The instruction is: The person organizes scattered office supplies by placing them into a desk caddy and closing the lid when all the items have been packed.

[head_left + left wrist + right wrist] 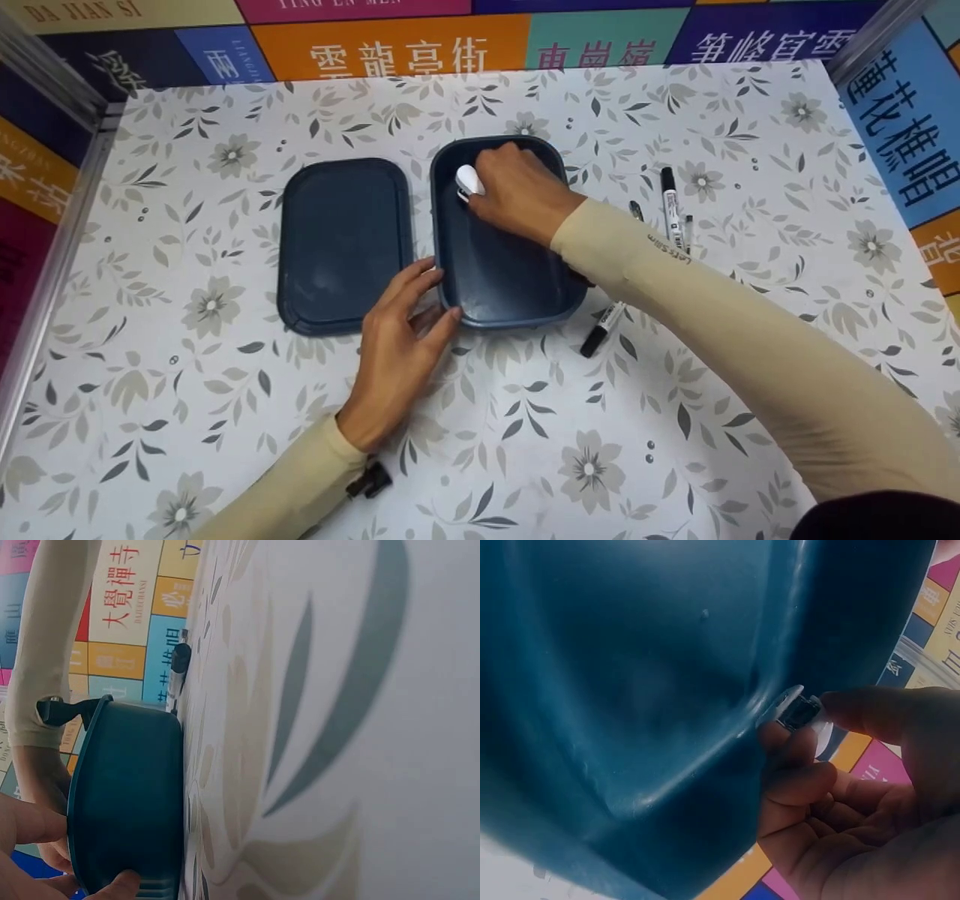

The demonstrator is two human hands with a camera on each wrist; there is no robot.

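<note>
Beige sleeve [795,390], right hand [525,193] pinching white object [468,181], 11 o'clock over dark box [506,281], left hand [397,349] — fingers spread — touching its 8 o'clock side

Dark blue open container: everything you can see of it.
The container is a deep rectangular tub with rounded corners, a narrow rim and a smooth, slightly shiny interior; it looks like plastic. It stands upright, open side up, on the floral-patterned tabletop. The left hand touches its near-left side; the right hand is over its far end, contact unclear.
</note>
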